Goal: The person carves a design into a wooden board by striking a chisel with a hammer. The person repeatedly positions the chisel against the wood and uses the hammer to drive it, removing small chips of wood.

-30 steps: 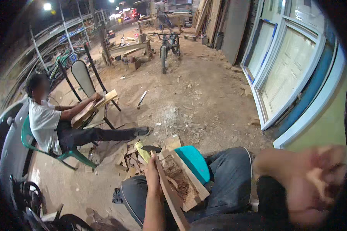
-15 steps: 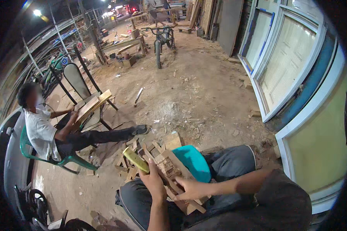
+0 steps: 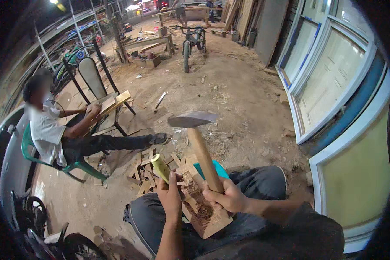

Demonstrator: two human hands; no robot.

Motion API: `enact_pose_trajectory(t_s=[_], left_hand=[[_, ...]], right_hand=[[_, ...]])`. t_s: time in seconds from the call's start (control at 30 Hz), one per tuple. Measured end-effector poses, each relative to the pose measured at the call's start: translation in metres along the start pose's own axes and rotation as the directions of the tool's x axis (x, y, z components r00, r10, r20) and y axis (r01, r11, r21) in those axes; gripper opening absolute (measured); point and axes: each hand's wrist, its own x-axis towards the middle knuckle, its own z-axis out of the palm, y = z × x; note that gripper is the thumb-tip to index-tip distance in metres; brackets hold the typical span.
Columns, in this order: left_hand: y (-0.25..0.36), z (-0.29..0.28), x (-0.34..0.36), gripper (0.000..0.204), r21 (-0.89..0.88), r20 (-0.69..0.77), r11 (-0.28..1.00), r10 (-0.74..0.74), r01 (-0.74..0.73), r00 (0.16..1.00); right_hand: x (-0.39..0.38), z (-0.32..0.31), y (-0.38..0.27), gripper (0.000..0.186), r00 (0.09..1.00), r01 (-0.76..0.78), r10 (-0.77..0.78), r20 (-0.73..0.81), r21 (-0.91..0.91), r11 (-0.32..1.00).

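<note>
A carved wooden block (image 3: 219, 223) lies across my lap, its hollowed face rough and strewn with chips. My left hand (image 3: 170, 197) is closed round a chisel with a thick yellow handle (image 3: 160, 167) at the block's left side; the blade is mostly hidden. Over the block's right side, my right hand (image 3: 226, 197) grips a hammer (image 3: 203, 156) by its wooden handle. The long, pointed metal head stands upward, well above the block. Beyond the block, a teal plastic object (image 3: 222, 171) is mostly covered by hammer and wood.
Wood offcuts (image 3: 145, 175) lie in front of my knees. At left, a person (image 3: 47, 130) on a green chair (image 3: 84, 169) holds a board (image 3: 110, 104) near a metal-framed chair (image 3: 92, 77). A bicycle (image 3: 187, 50) stands ahead; framed doors (image 3: 329, 73) lean along the right.
My right hand has risen from low on the block, and the hammer now stands head up. The left hand keeps the chisel. The whole view has shifted slightly.
</note>
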Motion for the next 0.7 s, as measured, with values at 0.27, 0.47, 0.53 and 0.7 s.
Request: enact_pose_trajectory(t_s=[0.27, 0.47, 0.53, 0.7], left_hand=[[-0.012, -0.006, -0.002, 0.014, -0.007, 0.091, 0.991, 0.133, -0.133, 0.987], [-0.007, -0.003, 0.000, 0.017, 0.091, 0.138, 0.993, 0.058, -0.071, 0.989], [-0.004, 0.001, 0.002, 0.020, 0.120, 0.145, 0.988, 0.077, -0.095, 0.986], [-0.008, 0.000, 0.000, 0.025, 0.219, 0.207, 0.965, 0.099, -0.145, 0.973]], right_hand=[[-0.005, -0.018, -0.024, 0.020, 0.986, -0.121, 0.160, 0.050, -0.443, 0.888], [-0.012, -0.012, -0.029, 0.016, 0.987, 0.160, -0.149, 0.065, -0.234, 0.959], [-0.011, -0.018, -0.020, 0.015, 0.991, 0.135, -0.132, 0.031, -0.243, 0.961], [-0.010, -0.022, -0.015, 0.022, 0.999, 0.040, -0.043, -0.008, -0.251, 0.967]])
